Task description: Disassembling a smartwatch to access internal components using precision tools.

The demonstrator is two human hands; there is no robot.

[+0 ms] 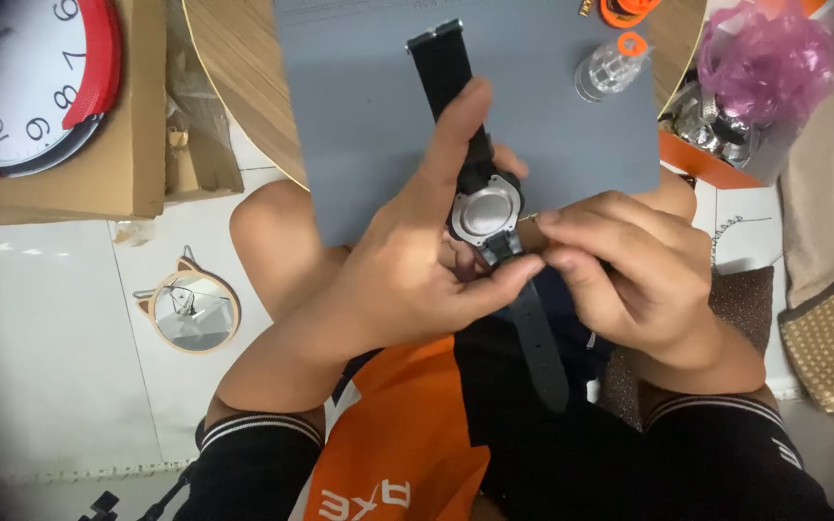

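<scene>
watch held face-down over the grey mat

your left hand (407,265) is wrapped around a wristwatch with a black strap and round silver case back (486,212), thumb and fingers closed on the case so the metal back faces up at you. the watch sits just above your lap, at the near edge of a flat grey work mat (369,106) that lies on a round wooden table (243,68). one strap end points up across the mat, the other hangs down over your dark shorts.

your right hand (629,280) is pinched shut at the fingertips right beside the case, where the lower strap joins it; whatever it pinches is too small to tell.

at the mat's far corner stands a small clear plastic container with an orange lid (612,66). a crumpled pink plastic bag (769,53) lies further right. on the floor to your left are a cat-eared round mirror (193,309) and a red-rimmed wall clock (26,77) on a cardboard box (137,125).
</scene>
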